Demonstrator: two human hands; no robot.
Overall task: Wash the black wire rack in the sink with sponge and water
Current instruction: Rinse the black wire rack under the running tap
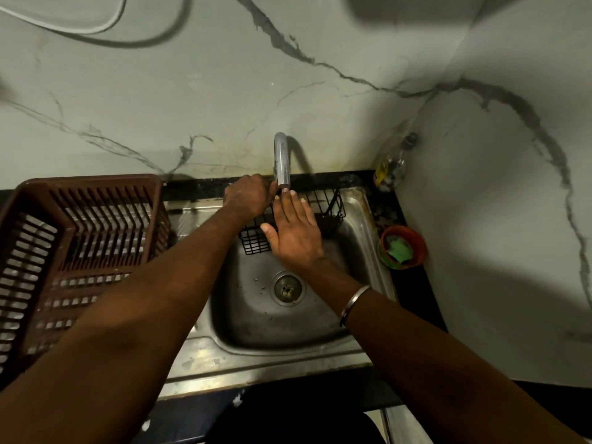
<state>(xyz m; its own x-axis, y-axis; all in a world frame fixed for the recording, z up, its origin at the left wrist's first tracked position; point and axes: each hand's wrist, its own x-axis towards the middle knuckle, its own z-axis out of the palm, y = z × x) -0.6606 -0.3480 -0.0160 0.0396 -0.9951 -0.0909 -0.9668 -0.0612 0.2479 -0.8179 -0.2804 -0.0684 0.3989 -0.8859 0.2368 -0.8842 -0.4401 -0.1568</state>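
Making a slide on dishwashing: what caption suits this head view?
Right hand flat under the tap, over the rack in the sink; left hand beside the tap; sponge in a bowl alongside.

Sink (224,357): stainless steel, dulled, stained and water-marked.
Tap (282,161): chromed metal, glossy.
Rack (254,241): black coated wire, matt.
Basket (80,219): brown plastic, slatted, slightly shiny.
Wall (224,91): pale marble-look slab, grey-veined, smooth, polished.
Worktop (192,190): black stone, speckled.
Bowl (416,241): orange plastic.
Sponge (398,249): green, rough.
Bangle (354,304): bright metal.
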